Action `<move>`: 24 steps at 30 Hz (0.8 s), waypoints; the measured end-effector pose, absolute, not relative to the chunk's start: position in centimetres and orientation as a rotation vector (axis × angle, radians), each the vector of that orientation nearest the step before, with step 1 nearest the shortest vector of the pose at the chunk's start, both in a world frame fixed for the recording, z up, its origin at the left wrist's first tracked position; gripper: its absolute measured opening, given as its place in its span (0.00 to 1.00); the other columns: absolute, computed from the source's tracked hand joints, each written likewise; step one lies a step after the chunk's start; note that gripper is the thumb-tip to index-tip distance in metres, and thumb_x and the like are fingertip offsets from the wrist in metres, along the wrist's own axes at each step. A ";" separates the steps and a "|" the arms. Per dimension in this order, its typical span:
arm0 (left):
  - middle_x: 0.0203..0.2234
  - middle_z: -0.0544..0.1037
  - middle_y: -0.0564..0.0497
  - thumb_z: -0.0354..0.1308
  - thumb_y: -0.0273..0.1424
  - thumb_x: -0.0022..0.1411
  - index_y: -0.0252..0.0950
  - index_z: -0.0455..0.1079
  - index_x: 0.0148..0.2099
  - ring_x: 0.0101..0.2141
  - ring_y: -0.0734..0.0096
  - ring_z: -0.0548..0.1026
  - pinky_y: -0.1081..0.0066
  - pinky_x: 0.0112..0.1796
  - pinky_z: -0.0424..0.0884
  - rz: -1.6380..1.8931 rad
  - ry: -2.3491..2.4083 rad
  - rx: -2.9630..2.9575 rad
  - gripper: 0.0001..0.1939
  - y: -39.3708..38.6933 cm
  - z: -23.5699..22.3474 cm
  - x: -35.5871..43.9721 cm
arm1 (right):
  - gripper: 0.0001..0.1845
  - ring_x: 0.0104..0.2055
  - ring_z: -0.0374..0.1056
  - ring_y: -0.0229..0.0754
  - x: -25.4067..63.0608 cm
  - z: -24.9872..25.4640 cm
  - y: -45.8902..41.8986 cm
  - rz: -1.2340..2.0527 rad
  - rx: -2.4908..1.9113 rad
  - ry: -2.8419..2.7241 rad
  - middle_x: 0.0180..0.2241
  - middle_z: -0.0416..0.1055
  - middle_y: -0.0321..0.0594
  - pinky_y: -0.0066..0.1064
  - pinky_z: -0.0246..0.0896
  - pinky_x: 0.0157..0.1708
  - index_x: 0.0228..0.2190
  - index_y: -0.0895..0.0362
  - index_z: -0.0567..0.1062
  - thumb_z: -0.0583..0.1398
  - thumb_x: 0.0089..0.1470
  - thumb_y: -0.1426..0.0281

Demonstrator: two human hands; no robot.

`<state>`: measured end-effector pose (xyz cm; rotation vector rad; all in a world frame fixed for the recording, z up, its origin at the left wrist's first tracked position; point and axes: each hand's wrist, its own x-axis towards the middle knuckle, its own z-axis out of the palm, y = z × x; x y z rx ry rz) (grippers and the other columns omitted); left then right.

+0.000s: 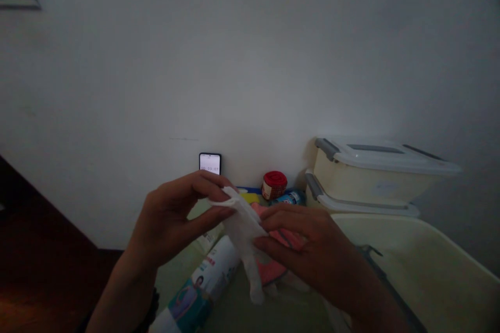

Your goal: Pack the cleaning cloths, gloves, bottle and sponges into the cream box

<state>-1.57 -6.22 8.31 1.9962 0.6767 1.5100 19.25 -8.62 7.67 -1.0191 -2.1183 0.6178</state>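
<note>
A thin white glove (245,239) hangs in front of me between both hands, its limp fingers dangling downward. My left hand (182,221) pinches the upper edge near the cuff between thumb and fingers. On the other side, my right hand (302,247) grips the glove's right edge with thumb and fingertips. Below the glove lies a pink cloth (272,272) with a dark edge, partly covered by it. A roll in printed white and teal wrapping (205,286) rests beneath my left hand. Some whitish material by the cloth is too dim to make out.
A phone (210,162) showing a timer leans against the wall. Nearby are a red roll (274,186), a blue bottle (292,197) and a yellow item (250,197). Two lidded storage boxes (363,179) are stacked at right, behind an open cream tub (445,265).
</note>
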 end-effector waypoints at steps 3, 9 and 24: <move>0.31 0.78 0.50 0.63 0.21 0.50 0.37 0.71 0.30 0.34 0.68 0.76 0.73 0.34 0.73 1.493 0.749 2.051 0.06 -5.9 8.3 -1.8 | 0.02 0.36 0.70 0.37 19.7 7.7 -8.6 0.499 -1.037 -2.081 0.34 0.76 0.34 0.30 0.64 0.38 0.30 0.54 0.76 0.62 0.51 0.70; 0.30 0.78 0.48 0.64 0.25 0.51 0.36 0.70 0.28 0.32 0.67 0.77 0.72 0.33 0.73 1.495 0.852 2.073 0.04 -5.9 8.2 -1.8 | 0.03 0.36 0.71 0.38 19.8 7.6 -8.4 0.426 -1.051 -2.076 0.34 0.76 0.35 0.31 0.65 0.36 0.31 0.53 0.76 0.61 0.51 0.71; 0.31 0.77 0.50 0.63 0.22 0.51 0.37 0.71 0.29 0.33 0.70 0.76 0.73 0.34 0.72 1.516 0.817 2.063 0.05 -6.0 8.2 -1.7 | 0.05 0.36 0.69 0.36 20.2 8.3 -9.2 0.413 -1.054 -2.038 0.34 0.74 0.33 0.27 0.61 0.37 0.31 0.53 0.75 0.58 0.55 0.70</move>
